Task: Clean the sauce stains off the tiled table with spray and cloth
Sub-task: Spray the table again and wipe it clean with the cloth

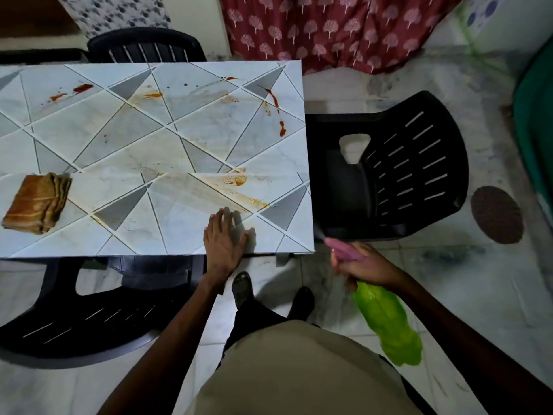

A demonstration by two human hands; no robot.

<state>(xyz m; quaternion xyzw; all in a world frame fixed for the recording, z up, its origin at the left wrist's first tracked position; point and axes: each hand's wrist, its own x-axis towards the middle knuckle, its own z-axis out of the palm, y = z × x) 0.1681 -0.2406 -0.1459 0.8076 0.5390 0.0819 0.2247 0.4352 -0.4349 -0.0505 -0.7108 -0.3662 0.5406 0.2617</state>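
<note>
The spray bottle hangs off the desk's near right corner, over the floor. My right grip is clamped round its pink head. Its green body slants back toward me, so its long axis points at the orange smear, ahead and left of the nozzle. My left grip rests flat, fingers spread, just this side of that smear, the nearer of the 2. Redder stains lie beyond the smear, and the folded cloth sits far left of it. The nozzle is blurred, so I cannot tell whether it sprays.
</note>
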